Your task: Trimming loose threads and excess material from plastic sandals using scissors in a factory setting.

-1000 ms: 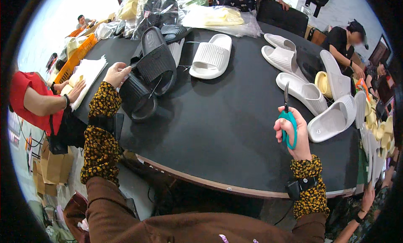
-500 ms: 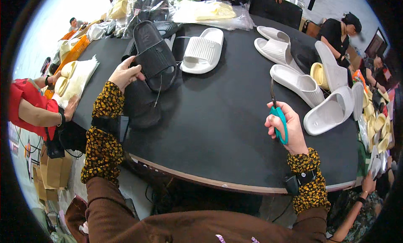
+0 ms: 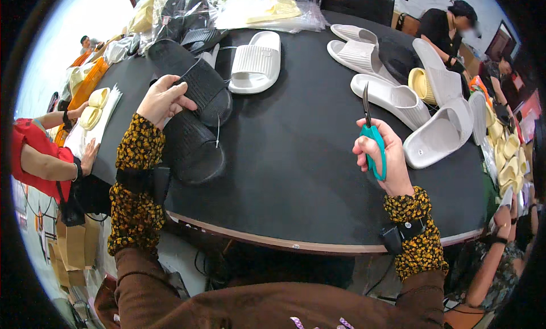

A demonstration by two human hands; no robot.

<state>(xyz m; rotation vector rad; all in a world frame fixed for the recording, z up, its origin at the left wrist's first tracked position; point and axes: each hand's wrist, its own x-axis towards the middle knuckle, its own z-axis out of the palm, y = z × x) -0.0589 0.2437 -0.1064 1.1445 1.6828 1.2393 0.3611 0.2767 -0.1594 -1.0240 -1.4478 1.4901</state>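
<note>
I read the left hand [image 3: 164, 98] as clenched on the upper black moulded rubber slide sandal [image 3: 193, 81]: the fingers curl over its near edge and the thumb lies on its ribbed strap. That sandal lies tilted across a second black rubber slide sandal [image 3: 190, 150], which rests flat on the round black table [image 3: 296, 158] near its left front edge. A thin pale thread [image 3: 218, 133] hangs from the upper sandal down over the lower one.

I read the right hand [image 3: 382, 155] as closed around the teal plastic handles of a small pair of scissors [image 3: 371, 133]. The dark blades point upward and away from me, and they appear shut. This hand is raised over the right front part of the table, well apart from the black sandals and touching nothing else.

Further back on the table, just beyond the upper black sandal, a white ribbed slide sandal [image 3: 256, 61] lies upright. To the right on the table I note several more white slide sandals [image 3: 392, 98], some overlapping, with a yellow one [image 3: 422, 83] among them. At the far edge of the table lie clear plastic bags of pale yellow sandals [image 3: 267, 13].

Left of the table, a person in a red top [image 3: 31, 158] handles yellow pieces [image 3: 94, 107] on a white sheet. Other people sit beyond the table's far right edge.
</note>
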